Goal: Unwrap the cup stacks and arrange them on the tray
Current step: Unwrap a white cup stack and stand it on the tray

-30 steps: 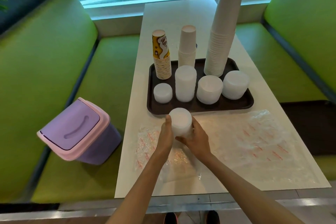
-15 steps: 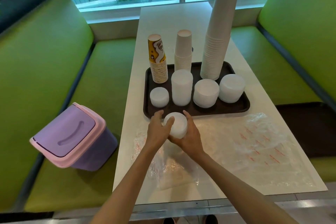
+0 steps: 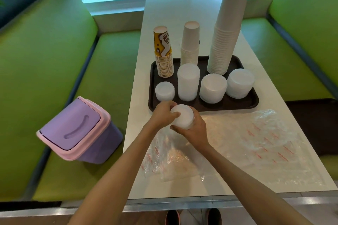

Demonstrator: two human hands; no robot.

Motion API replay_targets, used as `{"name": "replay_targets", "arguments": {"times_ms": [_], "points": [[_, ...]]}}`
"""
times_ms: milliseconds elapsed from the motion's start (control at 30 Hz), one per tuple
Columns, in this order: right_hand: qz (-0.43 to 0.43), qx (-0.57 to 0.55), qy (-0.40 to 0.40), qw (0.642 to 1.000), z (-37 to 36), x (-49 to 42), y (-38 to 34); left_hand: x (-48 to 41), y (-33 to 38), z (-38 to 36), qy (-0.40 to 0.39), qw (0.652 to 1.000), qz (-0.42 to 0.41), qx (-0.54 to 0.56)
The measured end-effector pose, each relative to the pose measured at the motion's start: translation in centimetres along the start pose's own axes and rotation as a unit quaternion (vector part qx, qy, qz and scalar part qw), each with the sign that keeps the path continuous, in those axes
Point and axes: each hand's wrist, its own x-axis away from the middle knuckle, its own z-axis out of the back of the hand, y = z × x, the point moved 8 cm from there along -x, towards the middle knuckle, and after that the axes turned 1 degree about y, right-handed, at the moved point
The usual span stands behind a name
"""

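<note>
On my feed the white table (image 3: 175,23) runs away from both hands. The big clear wrapper (image 3: 265,144) with red print lies flat to the right of the right-hand fingers, and a crumpled smaller wrapper (image 3: 170,160) lies under the wrists. The dark tray (image 3: 237,108) sits just beyond the fingertips. At its far side stand the tall white cup stack (image 3: 228,29), a shorter white cup stack (image 3: 190,44) and a yellow printed cup stack (image 3: 163,55). Nearer the fingers I count four frosted white stacks in a row (image 3: 213,88), the smallest at the left.

The held stack (image 3: 182,117) is short, round, milky and translucent, with fine ridged layers down its side. It is up off the table at the tray's near rim, slightly tilted. My left hand (image 3: 163,113) curls over its top left edge. My right hand (image 3: 193,129) cups it from below and right, thumb along the near side. Both grip it closely.
</note>
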Motion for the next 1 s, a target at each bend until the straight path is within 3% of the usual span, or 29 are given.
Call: {"name": "replay_targets", "arguments": {"times_ms": [233,567,867,1000], "points": [[-0.015,0.011,-0.007,1.0,-0.3,-0.1,0.2,-0.5,0.6,0.2,-0.026,0.997,-0.018,-0.068],[-0.012,0.028,-0.011,0.999,-0.3,-0.1,0.1,-0.4,1.6,0.8,0.012,0.991,-0.054,-0.122],[-0.027,0.024,-0.017,0.999,0.0,0.3,0.0,0.0,1.8,2.3,0.007,0.997,-0.046,0.062],[-0.033,0.026,-0.018,0.999,-0.1,0.5,0.2,-1.2,-0.9,5.0,0.051,0.979,0.029,0.196]]}}
